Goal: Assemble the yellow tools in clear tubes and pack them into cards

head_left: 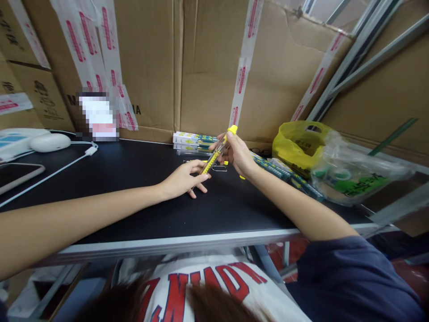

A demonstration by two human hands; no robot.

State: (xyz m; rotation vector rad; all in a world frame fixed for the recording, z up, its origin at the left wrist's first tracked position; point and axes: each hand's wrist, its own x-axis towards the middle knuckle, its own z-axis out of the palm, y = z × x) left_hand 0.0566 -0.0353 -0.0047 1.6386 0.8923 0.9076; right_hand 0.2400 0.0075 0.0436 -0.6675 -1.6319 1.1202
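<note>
Both my hands hold a slim clear tube [212, 161] with a yellow, dark-marked strip inside and a yellow cap at its upper end. It slants over the black tabletop [134, 210]. The fingers of my left hand [186, 178] are closed round the lower end. My right hand [238, 154] grips the upper end, its thumb close under the yellow cap [232, 129]. Behind the tube lie a small metal wire loop [220, 168] and other yellow-ended pieces, partly hidden by my hands. Long printed boxes [191, 139] are stacked just beyond.
To the right lie more printed boxes [276, 169], a yellow plastic bag [295, 145] and a clear bag [348, 176] with tape rolls. On the left are a phone [20, 174], a white cable [50, 169] and a rounded white device [50, 142]. Large cartons [208, 67] wall the back.
</note>
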